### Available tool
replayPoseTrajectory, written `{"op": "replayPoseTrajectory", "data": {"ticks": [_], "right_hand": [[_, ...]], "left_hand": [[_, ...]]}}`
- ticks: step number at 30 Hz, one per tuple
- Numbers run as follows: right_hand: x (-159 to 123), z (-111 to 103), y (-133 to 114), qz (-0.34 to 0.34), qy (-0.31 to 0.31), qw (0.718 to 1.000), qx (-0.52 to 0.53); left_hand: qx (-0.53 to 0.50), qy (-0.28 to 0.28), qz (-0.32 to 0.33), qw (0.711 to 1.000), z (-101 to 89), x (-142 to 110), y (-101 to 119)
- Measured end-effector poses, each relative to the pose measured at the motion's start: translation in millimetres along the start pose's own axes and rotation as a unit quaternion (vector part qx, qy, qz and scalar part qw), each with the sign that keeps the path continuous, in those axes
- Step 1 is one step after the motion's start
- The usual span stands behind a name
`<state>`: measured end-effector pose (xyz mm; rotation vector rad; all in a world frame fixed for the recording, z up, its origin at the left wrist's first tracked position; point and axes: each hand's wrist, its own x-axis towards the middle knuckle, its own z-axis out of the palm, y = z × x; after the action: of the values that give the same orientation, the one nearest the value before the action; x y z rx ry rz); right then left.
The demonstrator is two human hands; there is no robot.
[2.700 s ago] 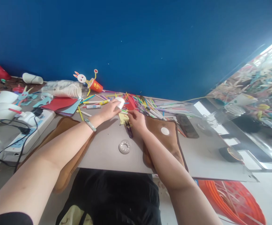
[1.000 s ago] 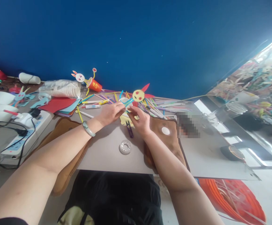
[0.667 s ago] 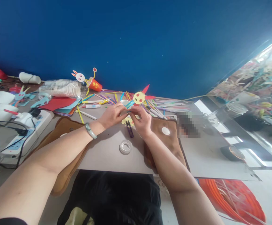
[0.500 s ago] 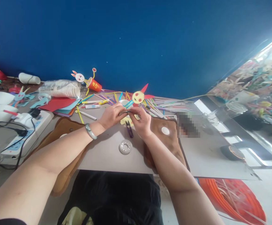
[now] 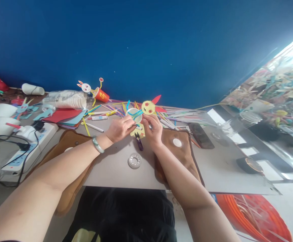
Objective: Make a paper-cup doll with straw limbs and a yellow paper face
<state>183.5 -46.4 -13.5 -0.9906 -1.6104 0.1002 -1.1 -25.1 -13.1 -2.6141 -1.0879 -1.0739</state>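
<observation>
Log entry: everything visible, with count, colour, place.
Wall: one, blue, behind
Table: one, grey, beneath
Cup: one, white, centre
Rabbit face: one, yellow, beside cup
Bent straws: at least two, blue, at cup
Loose straws: many, mixed, along wall
Scissors: one, purple, below cup
Ring: one, whitish, table front
Printed cup: one, red, by wall
Stacked cups: several, white, left
Paper sheets: several, red and blue, left
Power strip: one, white, left
Phone: one, dark, right
Cushions: two, brown, either side
Bucket: one, orange, lower right
Left hand: one, bare, at cup
Right hand: one, bare, at cup

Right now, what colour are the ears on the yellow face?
Red ears, clearest in the head view.
</observation>
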Motion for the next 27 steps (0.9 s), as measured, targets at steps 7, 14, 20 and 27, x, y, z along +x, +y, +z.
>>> {"op": "replayPoseTrajectory", "data": {"ticks": [7, 14, 20, 27], "right_hand": [[0, 1, 6, 0.018, 0.013, 1.000, -0.009], [1, -1, 4, 0.063, -0.018, 0.998, 0.014], [8, -6, 6, 0.117, -0.107, 0.971, 0.177], [9, -15, 9, 0.171, -0.217, 0.929, 0.248]], "left_hand": [[-0.001, -0.034, 0.066, 0.997, 6.5, -5, 0], [-0.056, -0.038, 0.067, 0.995, 9.2, -7, 0], [-0.091, -0.047, 0.077, 0.992, 7.9, -6, 3], [-0.116, -0.056, 0.089, 0.988, 3.8, -6, 12]]}}
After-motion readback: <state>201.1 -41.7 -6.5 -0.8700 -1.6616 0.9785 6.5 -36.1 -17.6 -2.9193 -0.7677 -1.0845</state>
